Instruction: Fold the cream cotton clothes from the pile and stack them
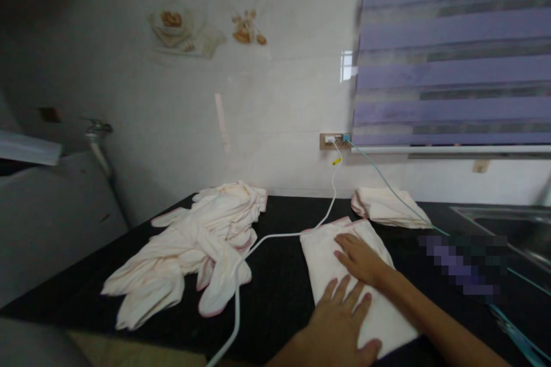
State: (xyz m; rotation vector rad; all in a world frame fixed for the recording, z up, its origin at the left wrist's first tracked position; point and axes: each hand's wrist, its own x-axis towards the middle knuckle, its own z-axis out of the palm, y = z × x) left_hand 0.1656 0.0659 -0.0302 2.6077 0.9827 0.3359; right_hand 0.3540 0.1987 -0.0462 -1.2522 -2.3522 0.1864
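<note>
A cream cloth with pink edging (321, 258) lies folded into a long flat shape on the dark counter. My left hand (333, 324) rests palm down on its near part, with fingers spread. Farther up, my right hand (361, 258) lies flat on the same cloth, fingers stretched toward the left. Neither hand grips anything. To the left, a loose crumpled heap of similar cream cloth (202, 246) spreads over the counter. Another folded cream cloth (391, 206) sits by the wall, behind the one under my hands.
A white cable (275, 235) runs from the wall socket (323, 141) across the counter, past the folded cloth's far left corner and beside the heap. A teal cable (387, 183) crosses to the right. The sink (469, 212) is at far right. A blurred-out patch hides something nearby.
</note>
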